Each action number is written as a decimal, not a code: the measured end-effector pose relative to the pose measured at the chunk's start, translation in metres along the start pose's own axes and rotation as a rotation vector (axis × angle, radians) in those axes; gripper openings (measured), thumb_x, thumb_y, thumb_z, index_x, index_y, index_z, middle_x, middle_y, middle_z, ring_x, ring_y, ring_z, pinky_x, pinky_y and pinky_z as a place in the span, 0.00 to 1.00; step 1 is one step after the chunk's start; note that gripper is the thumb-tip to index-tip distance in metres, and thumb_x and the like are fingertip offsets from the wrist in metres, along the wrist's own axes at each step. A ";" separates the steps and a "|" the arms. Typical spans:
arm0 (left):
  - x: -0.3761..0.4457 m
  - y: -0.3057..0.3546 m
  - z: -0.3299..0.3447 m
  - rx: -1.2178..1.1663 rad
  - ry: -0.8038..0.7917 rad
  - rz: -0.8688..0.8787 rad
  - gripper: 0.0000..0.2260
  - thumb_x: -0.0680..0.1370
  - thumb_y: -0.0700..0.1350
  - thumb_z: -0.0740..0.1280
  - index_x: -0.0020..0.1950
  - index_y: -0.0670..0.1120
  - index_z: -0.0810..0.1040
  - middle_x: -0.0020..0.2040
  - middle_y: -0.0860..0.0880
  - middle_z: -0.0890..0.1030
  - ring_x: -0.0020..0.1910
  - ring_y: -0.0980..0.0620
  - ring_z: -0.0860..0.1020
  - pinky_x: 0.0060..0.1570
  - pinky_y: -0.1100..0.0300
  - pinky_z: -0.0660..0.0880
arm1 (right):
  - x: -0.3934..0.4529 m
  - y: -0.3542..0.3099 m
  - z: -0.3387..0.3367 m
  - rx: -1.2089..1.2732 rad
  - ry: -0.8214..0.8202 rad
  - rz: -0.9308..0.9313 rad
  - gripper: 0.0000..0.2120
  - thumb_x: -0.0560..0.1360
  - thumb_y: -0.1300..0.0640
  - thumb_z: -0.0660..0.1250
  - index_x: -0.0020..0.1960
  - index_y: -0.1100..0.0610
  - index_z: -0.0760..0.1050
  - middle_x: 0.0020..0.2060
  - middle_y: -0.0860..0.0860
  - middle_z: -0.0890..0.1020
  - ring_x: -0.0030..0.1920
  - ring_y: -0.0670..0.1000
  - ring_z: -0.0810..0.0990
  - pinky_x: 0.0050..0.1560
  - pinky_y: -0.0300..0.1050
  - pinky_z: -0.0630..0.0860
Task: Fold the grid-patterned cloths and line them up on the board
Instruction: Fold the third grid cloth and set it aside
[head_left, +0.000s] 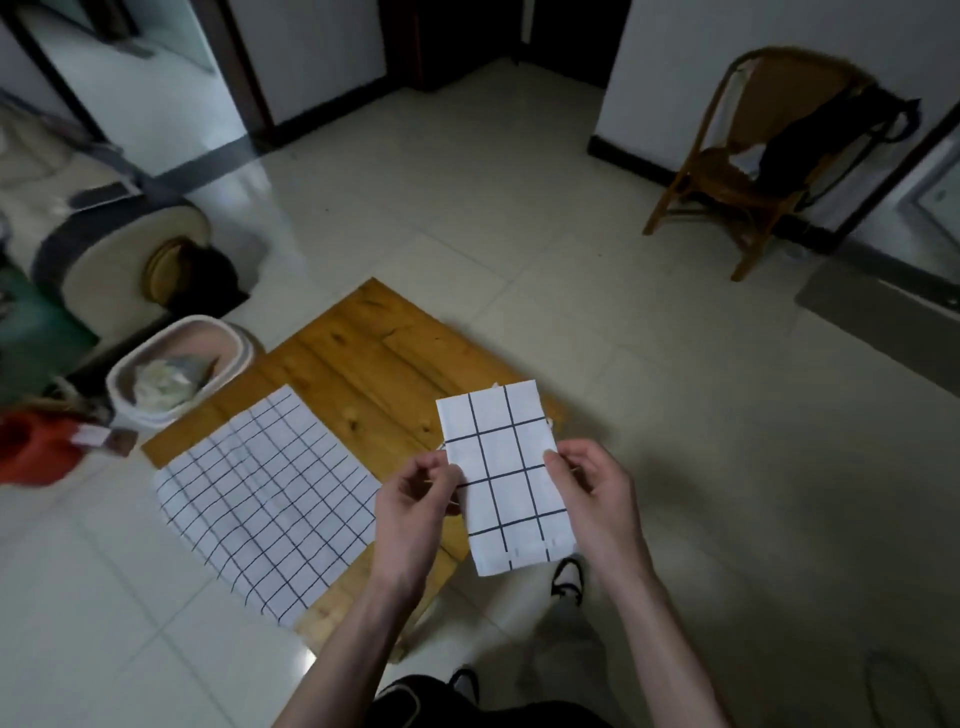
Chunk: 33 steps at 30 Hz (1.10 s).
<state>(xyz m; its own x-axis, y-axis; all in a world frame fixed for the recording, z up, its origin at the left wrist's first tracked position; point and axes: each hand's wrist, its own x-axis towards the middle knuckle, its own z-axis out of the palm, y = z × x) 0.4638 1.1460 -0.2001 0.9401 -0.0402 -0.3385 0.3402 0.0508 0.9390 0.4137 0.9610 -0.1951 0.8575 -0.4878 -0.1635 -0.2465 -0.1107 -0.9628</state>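
One folded cloth (506, 475) is pinched at its side edges by the left hand (415, 501) and right hand (592, 488), above the board's (374, 338) four o'clock corner. At eight o'clock, the flat cloth (265, 493) apparently remains unfolded; nothing is lined up yet.

Bare wood lies open on the board (374, 343) beyond and right of the unfolded cloth (265, 493). A bin (176, 364) crowds its far left edge; tiled floor (675, 415) spreads right.
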 end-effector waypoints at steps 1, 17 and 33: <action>0.005 0.000 -0.001 -0.007 0.035 0.002 0.04 0.82 0.38 0.69 0.53 0.42 0.84 0.49 0.48 0.88 0.47 0.51 0.84 0.45 0.56 0.81 | 0.012 -0.001 0.003 -0.011 -0.056 0.010 0.00 0.81 0.54 0.71 0.51 0.49 0.80 0.46 0.47 0.87 0.47 0.47 0.85 0.45 0.39 0.79; 0.049 -0.011 0.029 -0.065 0.639 -0.119 0.05 0.80 0.44 0.71 0.53 0.53 0.84 0.50 0.54 0.87 0.51 0.52 0.84 0.51 0.51 0.81 | 0.157 0.015 0.048 -0.266 -0.736 0.016 0.07 0.79 0.55 0.73 0.53 0.44 0.79 0.48 0.43 0.84 0.51 0.38 0.82 0.51 0.36 0.81; 0.077 -0.124 0.011 -0.174 0.906 -0.263 0.09 0.80 0.35 0.69 0.51 0.48 0.85 0.44 0.52 0.87 0.42 0.61 0.81 0.38 0.70 0.76 | 0.175 0.117 0.106 -0.439 -0.942 0.051 0.05 0.79 0.55 0.73 0.52 0.47 0.80 0.45 0.45 0.84 0.49 0.40 0.83 0.54 0.45 0.83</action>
<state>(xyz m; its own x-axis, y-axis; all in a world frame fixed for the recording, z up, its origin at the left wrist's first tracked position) 0.4935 1.1260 -0.3422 0.4673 0.7119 -0.5242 0.4721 0.3004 0.8288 0.5824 0.9541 -0.3591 0.8004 0.3524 -0.4850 -0.2728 -0.5064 -0.8180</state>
